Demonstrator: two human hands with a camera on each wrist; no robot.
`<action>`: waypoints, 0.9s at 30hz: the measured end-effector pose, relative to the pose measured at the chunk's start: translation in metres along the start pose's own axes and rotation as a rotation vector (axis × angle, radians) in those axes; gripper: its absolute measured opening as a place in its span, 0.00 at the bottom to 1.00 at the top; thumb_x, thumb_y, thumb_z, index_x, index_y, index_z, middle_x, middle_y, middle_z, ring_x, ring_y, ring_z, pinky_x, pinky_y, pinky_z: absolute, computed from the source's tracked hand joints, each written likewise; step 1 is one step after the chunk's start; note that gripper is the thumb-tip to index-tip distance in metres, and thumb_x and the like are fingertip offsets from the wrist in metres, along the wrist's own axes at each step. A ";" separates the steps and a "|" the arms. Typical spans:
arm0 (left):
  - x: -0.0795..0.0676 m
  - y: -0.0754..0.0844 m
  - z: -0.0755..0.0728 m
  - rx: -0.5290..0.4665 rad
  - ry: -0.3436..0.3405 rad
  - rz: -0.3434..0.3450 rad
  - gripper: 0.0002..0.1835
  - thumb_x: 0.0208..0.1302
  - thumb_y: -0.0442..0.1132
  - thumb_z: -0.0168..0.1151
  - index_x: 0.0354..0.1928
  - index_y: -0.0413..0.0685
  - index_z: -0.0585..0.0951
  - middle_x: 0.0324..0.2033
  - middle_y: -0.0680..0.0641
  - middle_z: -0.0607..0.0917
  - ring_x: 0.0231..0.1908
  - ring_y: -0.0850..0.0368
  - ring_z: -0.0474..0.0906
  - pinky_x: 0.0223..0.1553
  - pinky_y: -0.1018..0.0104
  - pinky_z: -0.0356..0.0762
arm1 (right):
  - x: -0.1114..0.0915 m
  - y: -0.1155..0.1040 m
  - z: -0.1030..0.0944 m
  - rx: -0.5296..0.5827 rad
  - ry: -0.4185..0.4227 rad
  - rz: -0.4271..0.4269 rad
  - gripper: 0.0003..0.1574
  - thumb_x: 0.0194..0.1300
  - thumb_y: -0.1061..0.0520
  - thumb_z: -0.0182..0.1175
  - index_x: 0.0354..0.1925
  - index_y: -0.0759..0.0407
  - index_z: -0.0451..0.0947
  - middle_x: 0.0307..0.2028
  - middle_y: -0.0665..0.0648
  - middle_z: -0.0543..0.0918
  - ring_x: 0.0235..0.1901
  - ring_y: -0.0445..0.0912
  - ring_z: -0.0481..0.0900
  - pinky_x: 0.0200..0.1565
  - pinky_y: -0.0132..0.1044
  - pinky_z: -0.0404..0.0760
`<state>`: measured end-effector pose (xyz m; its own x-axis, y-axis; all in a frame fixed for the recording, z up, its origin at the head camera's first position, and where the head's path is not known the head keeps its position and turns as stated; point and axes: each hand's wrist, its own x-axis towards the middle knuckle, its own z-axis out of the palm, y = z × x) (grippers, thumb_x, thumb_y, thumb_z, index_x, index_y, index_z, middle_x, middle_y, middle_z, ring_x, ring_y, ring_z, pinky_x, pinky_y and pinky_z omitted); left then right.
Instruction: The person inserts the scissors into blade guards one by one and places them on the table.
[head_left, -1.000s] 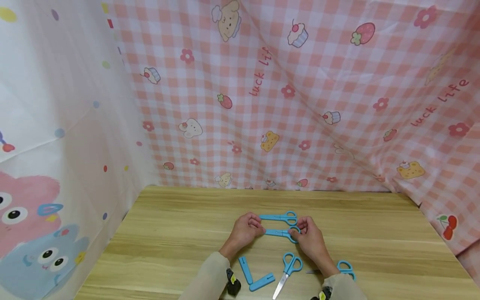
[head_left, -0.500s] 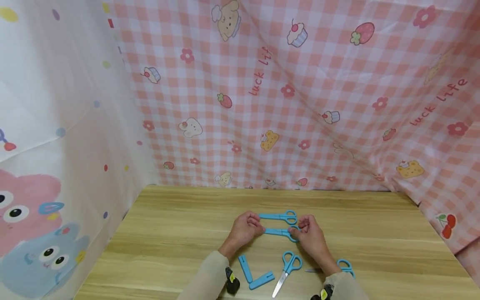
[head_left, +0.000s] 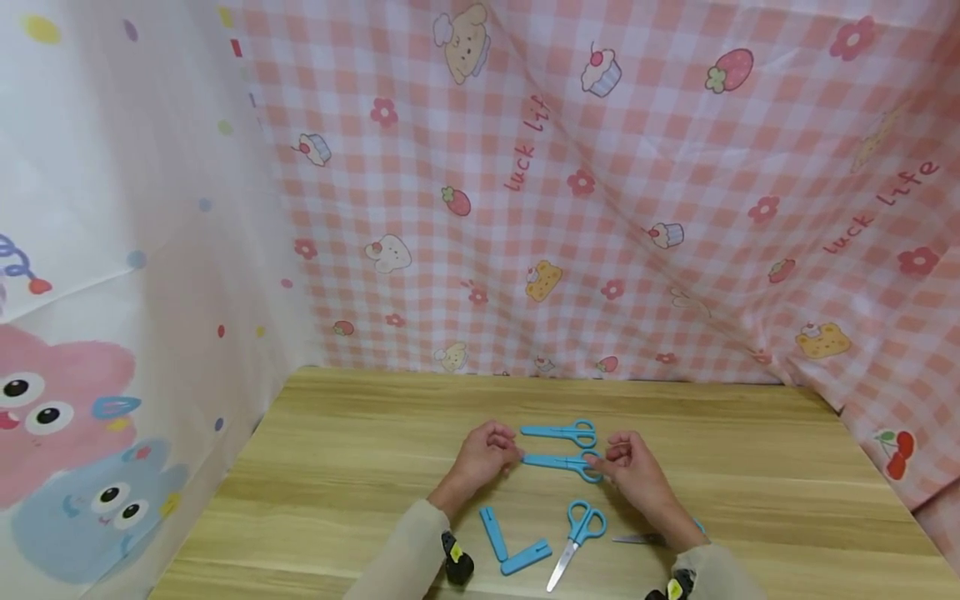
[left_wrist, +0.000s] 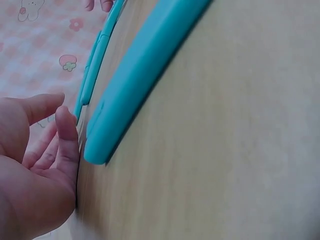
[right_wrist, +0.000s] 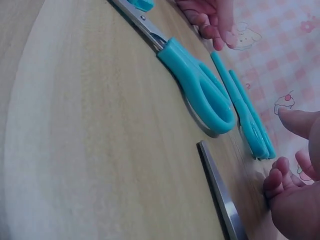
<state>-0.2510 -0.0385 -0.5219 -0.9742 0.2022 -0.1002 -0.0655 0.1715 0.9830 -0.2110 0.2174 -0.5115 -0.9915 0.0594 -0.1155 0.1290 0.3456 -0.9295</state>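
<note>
Two blue-handled scissors with blue blade covers lie side by side across the table, the far pair [head_left: 555, 432] just behind the near pair [head_left: 558, 462]. My left hand [head_left: 484, 457] is beside the covered tip of the near pair. Its thumb and fingers are apart with nothing between them in the left wrist view. By the handles is my right hand [head_left: 636, 471]; in the right wrist view its thumb stands away from the loosely bent fingers, off the scissors. Neither hand holds anything.
Closer to me lie two loose blue blade covers [head_left: 492, 533] and bare-bladed scissors [head_left: 576, 540]. Another bare pair, its blade [head_left: 637, 539] showing, is partly hidden under my right forearm. A checked pink cloth [head_left: 480, 250] hangs behind the wooden table [head_left: 337, 467].
Both hands have let go of the near covered scissors and drawn slightly apart, the left hand to the left and the right hand to the right. The scissors remain on the table.
</note>
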 end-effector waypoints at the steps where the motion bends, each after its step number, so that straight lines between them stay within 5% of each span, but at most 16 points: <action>1: 0.000 0.000 0.000 0.005 0.003 0.000 0.14 0.61 0.29 0.67 0.47 0.36 0.77 0.34 0.44 0.84 0.23 0.57 0.76 0.27 0.68 0.75 | -0.001 0.000 -0.001 0.012 -0.006 0.003 0.29 0.65 0.55 0.68 0.54 0.65 0.64 0.45 0.61 0.72 0.38 0.46 0.72 0.33 0.31 0.76; 16: -0.026 0.003 -0.020 0.107 -0.106 -0.021 0.12 0.64 0.35 0.66 0.47 0.39 0.78 0.34 0.48 0.82 0.30 0.57 0.75 0.31 0.67 0.75 | -0.018 0.001 -0.007 0.042 -0.068 -0.091 0.19 0.59 0.63 0.70 0.42 0.67 0.69 0.29 0.54 0.74 0.24 0.41 0.69 0.24 0.29 0.70; 27: -0.050 0.002 -0.037 0.183 -0.189 0.001 0.11 0.63 0.34 0.66 0.46 0.40 0.80 0.35 0.48 0.84 0.35 0.58 0.77 0.39 0.66 0.75 | -0.032 0.002 -0.011 0.033 -0.269 -0.207 0.16 0.62 0.62 0.67 0.43 0.68 0.73 0.32 0.58 0.78 0.28 0.40 0.73 0.28 0.30 0.73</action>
<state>-0.2103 -0.0838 -0.5092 -0.9155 0.3759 -0.1431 -0.0076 0.3397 0.9405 -0.1789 0.2269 -0.5054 -0.9657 -0.2595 -0.0071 -0.0719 0.2939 -0.9531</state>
